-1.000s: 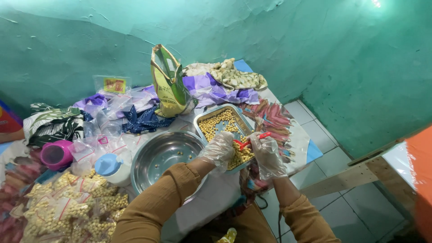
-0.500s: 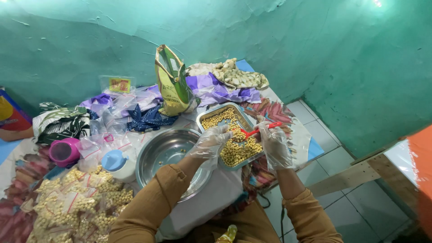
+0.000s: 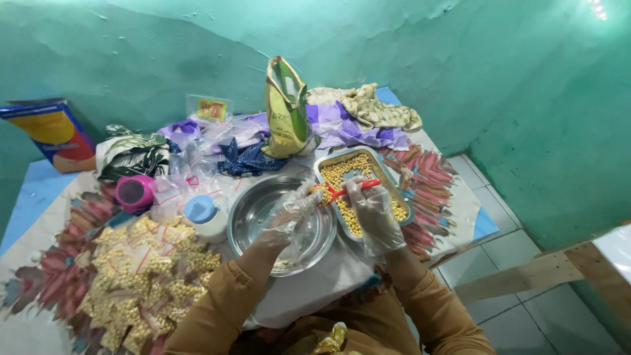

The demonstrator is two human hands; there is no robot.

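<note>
Scoop (image 3: 351, 189), red, plastic: gripped in closed fingers of right hand (image 3: 373, 212), now raised loaded over rectangular tray of yellow pellets (image 3: 394, 209), having dipped in a second earlier. Left hand (image 3: 289, 213), gloved, pinched a clear small bag beside it, above steel bowl (image 3: 253, 217). Filling stage reached.

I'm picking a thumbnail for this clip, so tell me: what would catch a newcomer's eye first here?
Probably the two hands in clear plastic gloves at the centre: the right hand holds a red spoon over a metal tray of pale yellow round bits, with the left hand beside it above a steel bowl. Next, the heap of small filled bags at lower left and the tall green-and-yellow pouch standing behind.
</note>
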